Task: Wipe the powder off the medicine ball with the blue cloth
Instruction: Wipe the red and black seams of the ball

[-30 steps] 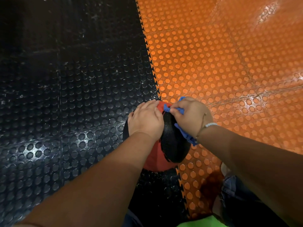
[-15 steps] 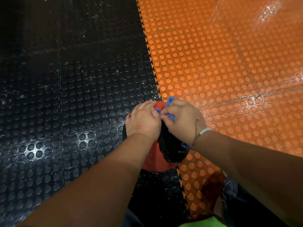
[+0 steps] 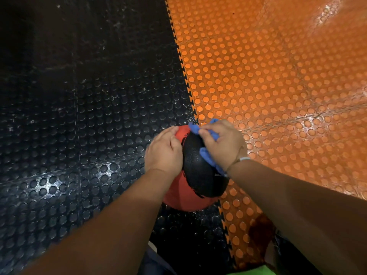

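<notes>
Blue cloth [image 3: 207,156] bunched under right hand [image 3: 222,143] atop medicine ball [image 3: 200,175]

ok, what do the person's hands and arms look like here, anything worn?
No gloves on the left hand or the right hand. No sleeves are in view on either forearm as far as the frame shows. The right wrist carries a thin pale bracelet with a thinner dark cord beside it. Nothing shows on the left wrist.

The cloth [image 3: 205,156] lies atop the medicine ball [image 3: 198,173] on floor mats [image 3: 99,135]
</notes>
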Tool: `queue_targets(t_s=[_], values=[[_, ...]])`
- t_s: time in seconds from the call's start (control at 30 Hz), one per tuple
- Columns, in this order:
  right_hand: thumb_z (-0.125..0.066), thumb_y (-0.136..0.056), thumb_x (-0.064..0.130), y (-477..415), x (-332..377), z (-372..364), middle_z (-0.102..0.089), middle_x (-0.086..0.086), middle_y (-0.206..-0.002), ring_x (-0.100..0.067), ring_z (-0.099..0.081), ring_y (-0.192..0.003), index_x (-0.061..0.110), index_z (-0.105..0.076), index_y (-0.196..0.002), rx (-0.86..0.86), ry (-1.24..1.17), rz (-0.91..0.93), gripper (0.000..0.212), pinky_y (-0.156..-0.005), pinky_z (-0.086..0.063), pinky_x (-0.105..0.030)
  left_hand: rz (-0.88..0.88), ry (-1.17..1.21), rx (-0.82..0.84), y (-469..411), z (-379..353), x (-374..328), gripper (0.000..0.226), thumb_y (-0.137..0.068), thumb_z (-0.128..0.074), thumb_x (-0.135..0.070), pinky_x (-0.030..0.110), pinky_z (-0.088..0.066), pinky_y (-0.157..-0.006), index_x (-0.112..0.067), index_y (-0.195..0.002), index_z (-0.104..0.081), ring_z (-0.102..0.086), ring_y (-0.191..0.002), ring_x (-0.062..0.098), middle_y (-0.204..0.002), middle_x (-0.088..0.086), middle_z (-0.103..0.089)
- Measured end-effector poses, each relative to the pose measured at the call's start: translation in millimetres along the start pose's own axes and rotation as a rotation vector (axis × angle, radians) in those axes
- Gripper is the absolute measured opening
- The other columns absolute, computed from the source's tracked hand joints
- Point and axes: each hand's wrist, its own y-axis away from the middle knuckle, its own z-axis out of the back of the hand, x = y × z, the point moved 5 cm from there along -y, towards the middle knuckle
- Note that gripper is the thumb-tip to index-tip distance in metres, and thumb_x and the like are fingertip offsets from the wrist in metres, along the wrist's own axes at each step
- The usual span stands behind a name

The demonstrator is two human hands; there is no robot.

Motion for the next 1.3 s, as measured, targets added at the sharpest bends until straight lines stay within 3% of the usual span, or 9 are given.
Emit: queue_targets(t_s=[0.13, 0.37, 0.5, 0.6, 0.8, 0.93, 1.03, 1.17, 1.3], values=[[-0.049, -0.094, 0.036, -28.1, -37.3, -0.2, -0.063, -0.001, -0.111, -0.012, -0.055, -0.069, 0.018, -0.062, -0.114, 0.127, -0.004, -0.523, 0.03, -0.061, -0.043, -0.019, 0.016, -0.033, 0.01, 2.2, 0.4, -1.9, 0.041, -0.097, -0.034, -0.02, 0.026, -0.026, -0.112, -0.022, -0.133, -0.055, -0.04, -0.131, 0.011, -0.142, -0.007, -0.048], [-0.058, -0.088, 0.028, 8.0, 17.4, -15.0, -0.053, 0.004, -0.098, -0.013, -0.052, -0.087, 0.021, -0.071, -0.097, 0.048, 0.05, 0.157, 0.017, -0.08, -0.04, -0.023, 0.065, -0.053, 0.103, -2.3, -4.3, 9.9, 0.067, -0.08, -0.02, -0.055, 0.047, -0.024, -0.113, -0.033, -0.137, -0.048, -0.031, -0.138, 0.012, -0.147, -0.013, -0.04], [-0.054, -0.091, 0.032, -11.1, -55.4, -12.0, -0.065, -0.006, -0.109, -0.023, -0.058, -0.1, 0.015, -0.069, -0.106, 0.135, 0.127, -0.277, 0.027, -0.085, -0.041, -0.027, -0.007, -0.144, 0.088, 18.0, -3.3, 8.3, 0.058, -0.088, -0.019, -0.053, 0.048, -0.022, -0.114, -0.04, -0.139, -0.043, -0.024, -0.14, 0.011, -0.147, -0.021, -0.036], [-0.05, -0.093, 0.034, -4.0, -81.6, -10.8, -0.067, -0.011, -0.105, -0.024, -0.058, -0.08, 0.013, -0.067, -0.104, 0.203, 0.105, -0.556, 0.029, -0.072, -0.046, -0.028, -0.012, -0.208, 0.081, 29.1, -5.9, 0.8, 0.047, -0.097, -0.023, -0.046, 0.047, -0.019, -0.116, -0.041, -0.141, -0.039, -0.021, -0.141, 0.01, -0.148, -0.024, -0.033], [-0.053, -0.091, 0.034, 13.1, 9.0, -8.7, -0.06, -0.001, -0.1, -0.021, -0.058, -0.09, 0.023, -0.071, -0.097, 0.002, 0.179, 0.079, 0.022, -0.078, -0.043, -0.025, 0.031, -0.16, 0.017, 26.6, -5.5, 6.4, 0.062, -0.085, -0.017, -0.048, 0.047, -0.022, -0.114, -0.036, -0.14, -0.043, -0.025, -0.141, 0.013, -0.148, -0.019, -0.036], [-0.057, -0.08, 0.044, 27.5, 4.5, -9.0, -0.061, -0.001, -0.089, -0.021, -0.062, -0.074, 0.02, -0.073, -0.091, -0.034, 0.17, 0.364, 0.031, -0.069, -0.05, -0.024, 0.027, -0.14, 0.024, 33.2, -3.2, 6.0, 0.061, -0.085, -0.018, -0.048, 0.046, -0.02, -0.115, -0.037, -0.139, -0.044, -0.024, -0.141, 0.013, -0.148, -0.02, -0.036], [-0.058, -0.087, 0.037, 17.0, -22.7, -2.2, -0.058, -0.001, -0.095, -0.02, -0.06, -0.083, 0.018, -0.071, -0.101, 0.003, 0.056, 0.083, 0.026, -0.075, -0.046, -0.022, 0.041, -0.159, 0.031, 31.9, -4.2, 0.4, 0.052, -0.093, -0.022, -0.047, 0.047, -0.02, -0.115, -0.039, -0.139, -0.043, -0.023, -0.141, 0.012, -0.147, -0.022, -0.035], [-0.045, -0.095, 0.035, -6.0, -42.9, -0.1, -0.058, -0.005, -0.079, -0.017, -0.05, -0.064, 0.012, -0.06, -0.088, 0.235, 0.183, -0.443, 0.029, -0.047, -0.028, -0.019, 0.105, -0.208, 0.047, 29.2, -8.8, -9.2, 0.042, -0.098, -0.031, -0.042, 0.047, -0.018, -0.115, -0.042, -0.14, -0.04, -0.02, -0.141, 0.011, -0.149, -0.024, -0.032], [-0.048, -0.094, 0.029, 10.2, -2.1, -3.2, -0.056, 0.001, -0.078, -0.012, -0.051, -0.062, 0.013, -0.063, -0.094, 0.265, 0.185, -0.202, 0.021, -0.053, -0.04, -0.019, 0.131, -0.197, 0.024, 31.1, -6.5, -4.0, 0.043, -0.098, -0.032, -0.039, 0.047, -0.021, -0.114, -0.041, -0.14, -0.041, -0.022, -0.141, 0.011, -0.149, -0.023, -0.033]])
